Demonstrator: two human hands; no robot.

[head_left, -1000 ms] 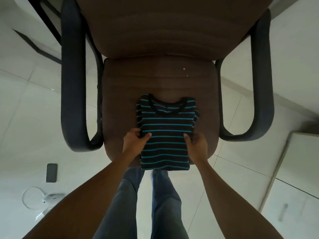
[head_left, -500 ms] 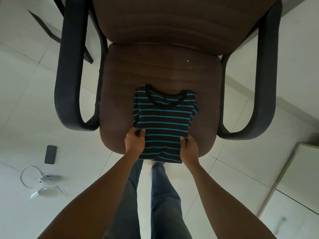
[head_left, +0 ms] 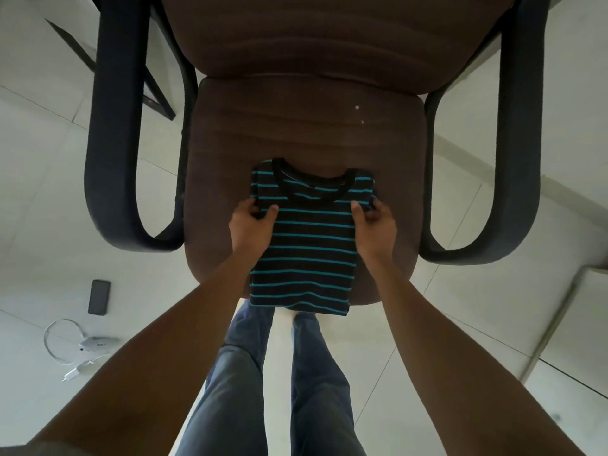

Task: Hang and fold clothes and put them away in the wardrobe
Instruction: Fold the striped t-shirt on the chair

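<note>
A folded black shirt (head_left: 309, 238) with thin teal stripes and a black collar lies on the brown chair seat (head_left: 296, 126), its lower hem overhanging the front edge. The left hand (head_left: 251, 225) and right hand (head_left: 375, 228) each pinch a side near the shoulders.

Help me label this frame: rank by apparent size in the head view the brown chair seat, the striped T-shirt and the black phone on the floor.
1. brown fabric chair seat
2. folded black T-shirt with teal stripes
3. black rectangular phone, clearly smallest, though farther away
</note>
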